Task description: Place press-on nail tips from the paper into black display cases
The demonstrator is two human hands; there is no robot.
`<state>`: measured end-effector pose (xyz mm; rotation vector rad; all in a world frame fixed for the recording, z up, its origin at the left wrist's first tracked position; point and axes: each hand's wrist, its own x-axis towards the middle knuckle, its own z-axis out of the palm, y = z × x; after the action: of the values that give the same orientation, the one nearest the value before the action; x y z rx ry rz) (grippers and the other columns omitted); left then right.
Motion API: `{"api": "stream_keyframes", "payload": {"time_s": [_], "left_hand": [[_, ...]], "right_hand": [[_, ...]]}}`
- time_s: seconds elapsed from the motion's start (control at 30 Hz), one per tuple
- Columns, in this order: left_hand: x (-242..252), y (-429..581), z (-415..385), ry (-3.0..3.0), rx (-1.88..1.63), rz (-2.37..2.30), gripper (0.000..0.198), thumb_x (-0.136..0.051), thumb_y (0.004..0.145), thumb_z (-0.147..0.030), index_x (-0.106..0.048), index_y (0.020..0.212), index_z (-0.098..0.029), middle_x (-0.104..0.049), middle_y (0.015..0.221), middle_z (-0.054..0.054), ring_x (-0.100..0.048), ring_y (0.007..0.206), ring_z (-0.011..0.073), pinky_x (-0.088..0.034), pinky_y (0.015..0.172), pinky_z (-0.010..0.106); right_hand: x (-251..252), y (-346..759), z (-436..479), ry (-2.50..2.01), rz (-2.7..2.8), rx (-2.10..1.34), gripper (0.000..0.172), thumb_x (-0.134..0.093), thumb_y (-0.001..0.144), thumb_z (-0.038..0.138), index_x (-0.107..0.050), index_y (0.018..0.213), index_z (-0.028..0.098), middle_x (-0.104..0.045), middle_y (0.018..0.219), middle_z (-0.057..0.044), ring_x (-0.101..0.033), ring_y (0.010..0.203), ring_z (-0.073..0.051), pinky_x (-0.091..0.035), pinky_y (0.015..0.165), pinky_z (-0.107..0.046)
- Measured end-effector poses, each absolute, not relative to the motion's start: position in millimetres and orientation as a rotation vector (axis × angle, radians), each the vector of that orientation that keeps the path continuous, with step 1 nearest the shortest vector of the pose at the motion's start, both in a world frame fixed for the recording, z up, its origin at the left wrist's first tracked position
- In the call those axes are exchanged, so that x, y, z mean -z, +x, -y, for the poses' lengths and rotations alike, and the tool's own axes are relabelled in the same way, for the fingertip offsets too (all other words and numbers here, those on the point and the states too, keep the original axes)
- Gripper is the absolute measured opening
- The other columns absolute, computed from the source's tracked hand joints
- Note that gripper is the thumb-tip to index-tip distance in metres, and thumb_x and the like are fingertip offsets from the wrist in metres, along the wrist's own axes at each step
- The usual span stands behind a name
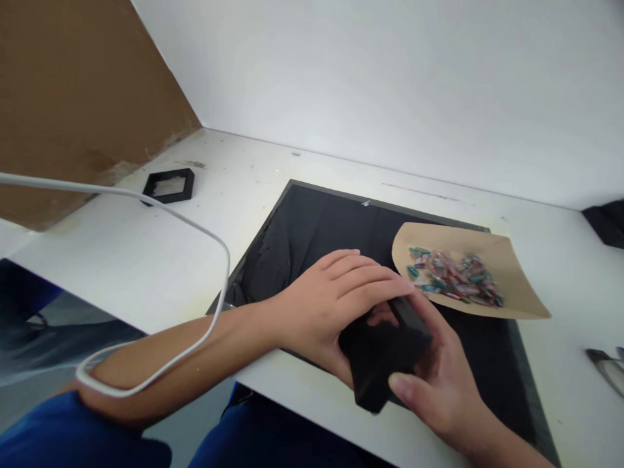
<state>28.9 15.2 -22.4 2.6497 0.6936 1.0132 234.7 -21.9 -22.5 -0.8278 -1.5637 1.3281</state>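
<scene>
A small black box-like frame point(385, 357) with a glossy, reflective face is held between my two hands, tilted above the near edge of a black mat point(322, 227). My left hand point(336, 292) wraps over its far left side, fingers together along the top. From the right, my right hand point(443, 383) grips it, with the thumb at the near corner and the fingers behind. Just beyond my hands, a tan paper tray point(526, 292) lies on the mat. It holds many small shiny pieces point(453, 276) in green, pink and silver.
Another black frame point(185, 188) lies on the white table point(234, 169) at the far left. A white cable point(214, 240) loops across my left forearm. A black object point(607, 223) and a partly cut-off tool point(609, 370) sit at the right. White and brown walls border the table.
</scene>
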Motion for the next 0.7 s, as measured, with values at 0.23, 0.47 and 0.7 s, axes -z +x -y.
{"api": "stream_keyframes", "payload": {"time_s": [0.23, 0.47, 0.7], "left_hand": [[15, 29, -21, 2.634, -1.194, -0.615, 0.102, -0.060, 0.061, -0.090, -0.052, 0.128, -0.014, -0.073, 0.116, 0.011, -0.070, 0.106, 0.0249, -0.022, 0.126, 0.042], [7, 29, -23, 2.534, -1.223, -0.533, 0.109, -0.068, 0.048, -0.092, -0.053, 0.126, -0.017, -0.075, 0.107, 0.011, -0.073, 0.095, 0.0270, -0.030, 0.124, 0.049], [15, 27, -27, 2.433, -1.336, -0.504, 0.118, -0.070, 0.041, -0.093, -0.054, 0.130, -0.017, -0.075, 0.110, 0.011, -0.074, 0.099, 0.0282, -0.029, 0.126, 0.049]], "right_hand": [[19, 231, 20, -0.789, 1.468, -1.556, 0.066, -0.080, 0.075, 0.057, -0.060, 0.128, 0.024, -0.066, 0.129, -0.013, -0.063, 0.121, -0.035, -0.053, 0.103, -0.050], [16, 230, 26, -0.636, 1.276, -1.809, 0.074, -0.079, 0.079, 0.048, -0.050, 0.144, 0.029, -0.069, 0.121, -0.010, -0.066, 0.115, -0.030, -0.054, 0.098, -0.046], [22, 232, 25, -0.529, 1.184, -1.889, 0.082, -0.080, 0.076, 0.051, -0.046, 0.148, 0.030, -0.065, 0.131, -0.012, -0.064, 0.118, -0.033, -0.051, 0.101, -0.052]]}}
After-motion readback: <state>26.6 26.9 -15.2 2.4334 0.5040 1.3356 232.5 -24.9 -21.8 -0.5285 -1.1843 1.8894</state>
